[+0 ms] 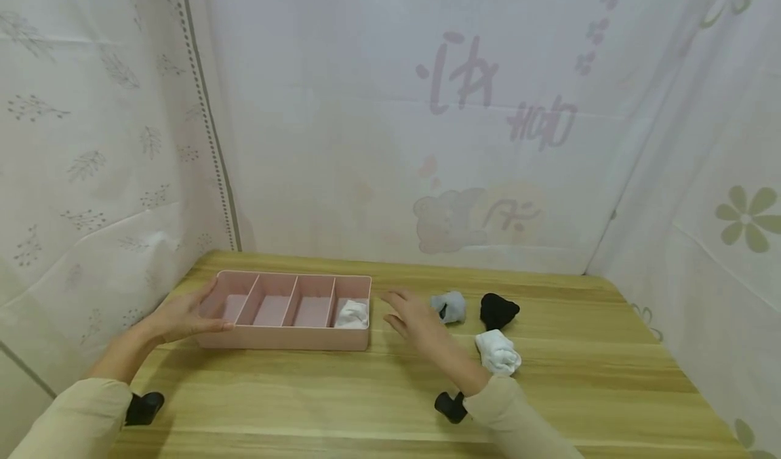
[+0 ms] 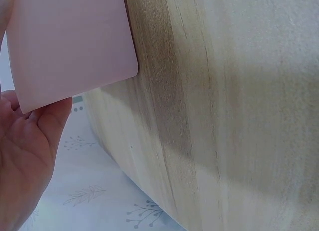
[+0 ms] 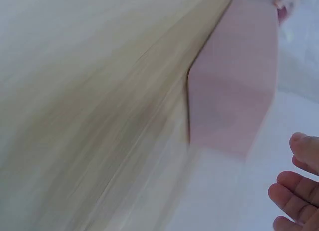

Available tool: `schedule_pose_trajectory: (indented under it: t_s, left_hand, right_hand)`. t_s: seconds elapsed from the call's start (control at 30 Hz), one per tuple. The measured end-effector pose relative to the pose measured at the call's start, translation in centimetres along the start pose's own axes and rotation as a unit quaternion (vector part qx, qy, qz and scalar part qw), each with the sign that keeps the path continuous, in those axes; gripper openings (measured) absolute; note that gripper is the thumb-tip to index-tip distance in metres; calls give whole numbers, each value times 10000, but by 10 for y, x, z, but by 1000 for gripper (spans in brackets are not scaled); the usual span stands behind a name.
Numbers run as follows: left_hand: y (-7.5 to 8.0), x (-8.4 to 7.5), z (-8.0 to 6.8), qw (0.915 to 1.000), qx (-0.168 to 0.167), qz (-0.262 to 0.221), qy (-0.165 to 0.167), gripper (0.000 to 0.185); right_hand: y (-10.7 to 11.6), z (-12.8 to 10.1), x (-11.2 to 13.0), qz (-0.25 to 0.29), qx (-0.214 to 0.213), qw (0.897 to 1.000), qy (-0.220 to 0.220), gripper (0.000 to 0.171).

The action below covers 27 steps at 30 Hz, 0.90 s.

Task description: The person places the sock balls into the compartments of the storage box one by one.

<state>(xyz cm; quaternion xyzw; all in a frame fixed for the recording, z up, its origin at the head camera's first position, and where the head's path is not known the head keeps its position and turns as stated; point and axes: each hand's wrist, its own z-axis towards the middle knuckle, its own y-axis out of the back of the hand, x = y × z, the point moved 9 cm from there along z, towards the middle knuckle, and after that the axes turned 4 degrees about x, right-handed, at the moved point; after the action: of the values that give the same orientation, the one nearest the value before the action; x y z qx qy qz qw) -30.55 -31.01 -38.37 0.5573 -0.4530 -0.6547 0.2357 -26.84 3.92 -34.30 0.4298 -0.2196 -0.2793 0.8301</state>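
Observation:
A pink box with several compartments (image 1: 287, 338) stands on the table toward the left. My left hand (image 1: 177, 316) grips its left end, thumb along the front wall and fingers round the end, as the left wrist view shows on the box's pink side (image 2: 75, 47). What looks like a rolled white sock (image 1: 352, 314) lies in the rightmost compartment. Just right of the box, my right hand (image 1: 417, 320) is held apart from it with loosely bent fingers and nothing in them. Beyond that hand lie a grey rolled sock (image 1: 453, 306), a black one (image 1: 497, 311) and a white one (image 1: 498, 352).
The wooden table (image 1: 293, 398) has rounded back corners. Printed white cloth (image 1: 342, 140) hangs behind it and at both sides. Black wrist-worn pieces (image 1: 144, 409) show below each wrist.

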Motion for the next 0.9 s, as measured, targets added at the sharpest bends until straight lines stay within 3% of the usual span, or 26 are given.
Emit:
schedule_pose_trajectory:
  t_s: [0.2,0.47,0.7,0.9]
  left_hand:
    - [1,-1,1,10000,-15,21,-18,105]
    - [2,0,1,10000,19,53,-3,106]
    - [1,-2,0,10000,19,-12,-29,105]
    - [1,-3,0,10000,29,37,-3,104]
  right_hand:
    - [43,-65,-45,-276,-203,9975,-618,49]
    - [60,-140,-94,-423,558,9771,-2009,68]
    - [53,-165,-102,-486,1119,9619,-2447,73]
    - [49,-165,-104,-657,1038,9585,-2571,60]
